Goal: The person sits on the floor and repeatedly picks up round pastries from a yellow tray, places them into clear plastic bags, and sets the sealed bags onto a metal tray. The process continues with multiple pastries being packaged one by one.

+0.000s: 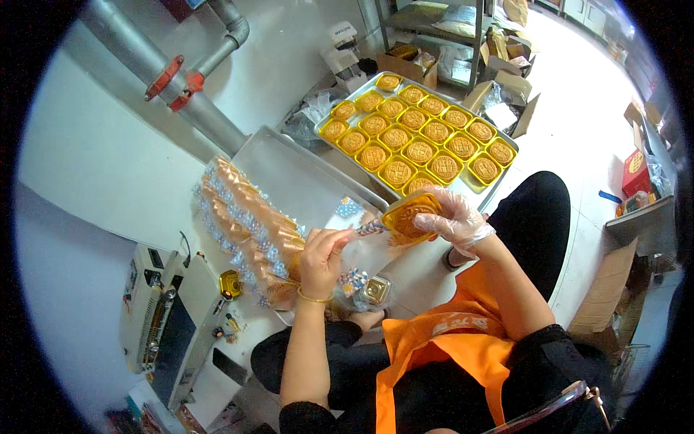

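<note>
My right hand, in a clear plastic glove, grips a mooncake seated in a gold plastic tray. Pinched in the bare fingers of my left hand is the edge of a clear plastic bag with a blue pattern. The bag's mouth meets the near side of the gold tray; how far the tray is inside it I cannot tell. Left of my left hand lies a fanned stack of patterned packaging bags. Just below the hands a small clear package with a gold tray is visible.
Ahead stands a metal baking tray with several mooncakes in gold trays. An aluminium tray lies under the bags. At left are a sealing machine and a grey pipe. Cardboard boxes sit beside a metal shelf.
</note>
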